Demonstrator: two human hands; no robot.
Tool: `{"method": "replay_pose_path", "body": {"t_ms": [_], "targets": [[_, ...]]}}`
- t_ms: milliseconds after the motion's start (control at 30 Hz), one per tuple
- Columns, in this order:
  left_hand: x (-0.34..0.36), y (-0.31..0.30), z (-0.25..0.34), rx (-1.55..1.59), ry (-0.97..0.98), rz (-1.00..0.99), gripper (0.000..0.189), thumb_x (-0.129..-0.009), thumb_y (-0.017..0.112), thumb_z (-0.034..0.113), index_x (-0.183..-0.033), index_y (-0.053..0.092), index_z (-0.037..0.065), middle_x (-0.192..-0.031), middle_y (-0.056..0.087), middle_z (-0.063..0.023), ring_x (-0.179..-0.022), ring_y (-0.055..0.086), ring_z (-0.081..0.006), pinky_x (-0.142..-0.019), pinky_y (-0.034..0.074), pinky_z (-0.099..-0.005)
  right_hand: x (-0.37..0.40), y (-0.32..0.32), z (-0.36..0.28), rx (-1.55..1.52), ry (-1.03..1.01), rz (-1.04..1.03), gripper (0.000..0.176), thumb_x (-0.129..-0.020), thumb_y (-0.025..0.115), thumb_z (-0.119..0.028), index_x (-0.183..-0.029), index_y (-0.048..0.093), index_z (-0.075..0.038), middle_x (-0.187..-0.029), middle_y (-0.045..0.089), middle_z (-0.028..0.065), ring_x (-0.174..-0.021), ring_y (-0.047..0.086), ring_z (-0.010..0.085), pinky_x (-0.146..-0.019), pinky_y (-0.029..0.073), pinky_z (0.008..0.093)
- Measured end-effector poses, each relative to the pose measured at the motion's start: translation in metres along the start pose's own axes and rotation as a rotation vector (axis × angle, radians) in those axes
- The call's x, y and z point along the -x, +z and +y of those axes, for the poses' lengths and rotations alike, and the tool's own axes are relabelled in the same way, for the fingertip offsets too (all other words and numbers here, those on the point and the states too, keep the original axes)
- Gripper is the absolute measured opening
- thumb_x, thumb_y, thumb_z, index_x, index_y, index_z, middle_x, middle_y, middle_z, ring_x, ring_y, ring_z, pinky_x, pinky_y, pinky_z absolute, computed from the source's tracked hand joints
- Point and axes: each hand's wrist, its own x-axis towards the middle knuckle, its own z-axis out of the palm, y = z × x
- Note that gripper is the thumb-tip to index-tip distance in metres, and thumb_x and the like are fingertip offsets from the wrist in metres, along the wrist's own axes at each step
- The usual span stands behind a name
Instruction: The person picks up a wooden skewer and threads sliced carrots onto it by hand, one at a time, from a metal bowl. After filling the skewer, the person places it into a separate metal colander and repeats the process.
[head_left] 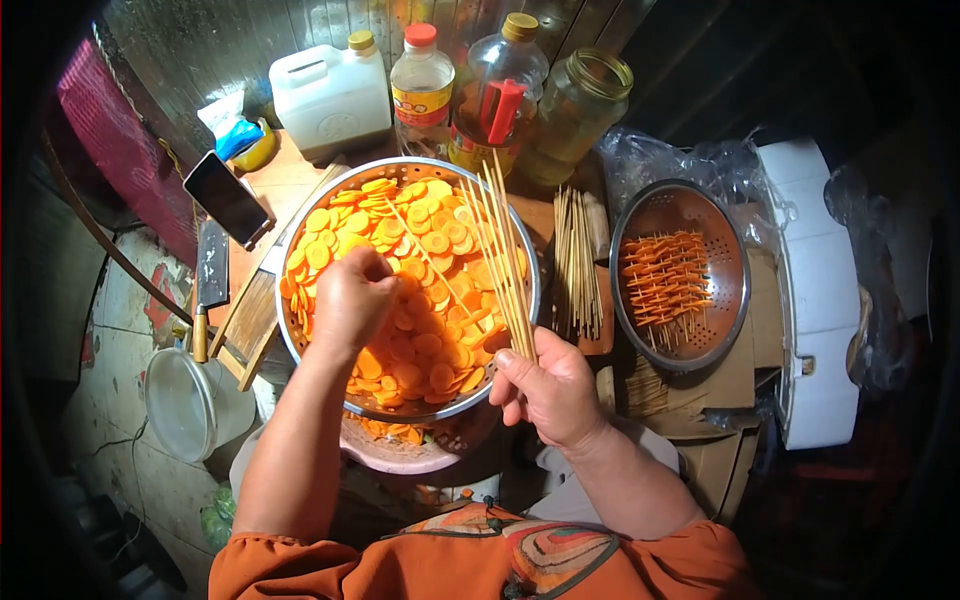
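Note:
A large metal colander (532, 300) full of sliced carrots (425, 345) sits in front of me. Over the left part of the slices is my left hand (352, 298), its fingers curled closed; what they hold, if anything, is hidden. My right hand (548, 388), at the colander's lower right rim, grips a bundle of wooden skewers (500, 255) that fan out upward across the rim. One loose skewer (428, 255) lies slanted on the carrots. To the right, a smaller oval colander (735, 318) holds threaded carrot skewers (665, 275).
More bare skewers (577, 265) lie between the colanders. Behind stand a white jug (330, 105), bottles (422, 80) and a glass jar (590, 115). At left are a phone (225, 195), cleaver (212, 265), wooden slicer (250, 325) and white bucket (185, 405). White foam (805, 300) stands far right.

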Motion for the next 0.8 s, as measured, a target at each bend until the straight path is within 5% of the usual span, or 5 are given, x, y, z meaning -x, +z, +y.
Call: {"method": "replay_pose_path", "body": {"t_ms": [67, 200, 400, 667, 800], "targets": [[-0.005, -0.018, -0.003, 0.665, -0.34, -0.137, 0.014, -0.076, 0.07, 0.007, -0.079, 0.056, 0.006, -0.069, 0.061, -0.0049, -0.055, 0.059, -0.0142, -0.049, 0.049, -0.0271, 0.003, -0.001, 0.0, 0.023, 0.028, -0.043, 0.015, -0.09, 0.052, -0.016, -0.092, 0.055, -0.002, -0.064, 0.059, 0.0039, -0.045, 0.049, 0.0059, -0.042, 0.04, 0.0179], [-0.001, -0.046, -0.004, 1.182, -0.451, -0.031, 0.015, -0.078, 0.063, 0.001, -0.088, 0.053, 0.006, -0.079, 0.061, -0.0065, -0.063, 0.062, -0.0161, -0.054, 0.052, -0.0247, 0.009, 0.003, -0.001, 0.135, 0.111, -0.168, 0.016, -0.091, 0.052, -0.013, -0.101, 0.054, -0.001, -0.066, 0.058, 0.0061, -0.045, 0.05, 0.0076, -0.041, 0.041, 0.0168], [0.005, -0.06, -0.023, 1.227, -0.437, 0.084, 0.018, -0.082, 0.057, 0.005, -0.099, 0.052, 0.004, -0.085, 0.061, -0.0065, -0.068, 0.063, -0.0153, -0.059, 0.055, -0.0244, 0.012, 0.012, -0.002, 0.143, 0.12, -0.182, 0.014, -0.09, 0.053, -0.014, -0.092, 0.055, 0.0, -0.065, 0.059, 0.0046, -0.045, 0.05, 0.0061, -0.042, 0.041, 0.0176], [0.009, -0.067, -0.02, 1.161, -0.4, 0.111, 0.013, -0.08, 0.059, 0.002, -0.092, 0.056, 0.005, -0.081, 0.062, -0.0052, -0.067, 0.062, -0.0135, -0.06, 0.055, -0.0246, 0.011, 0.017, 0.0, 0.155, 0.136, -0.201, 0.013, -0.09, 0.052, -0.013, -0.094, 0.054, 0.0, -0.065, 0.059, 0.0047, -0.045, 0.05, 0.0061, -0.042, 0.041, 0.0174], [0.017, -0.052, -0.021, 1.055, -0.216, 0.116, 0.01, -0.079, 0.06, 0.0, -0.087, 0.057, 0.005, -0.081, 0.062, -0.0055, -0.069, 0.063, -0.0137, -0.064, 0.054, -0.0241, 0.01, 0.017, 0.003, 0.144, 0.124, -0.194, 0.013, -0.09, 0.053, -0.013, -0.094, 0.054, 0.0, -0.064, 0.058, 0.0046, -0.045, 0.05, 0.0063, -0.042, 0.041, 0.0176]]}}
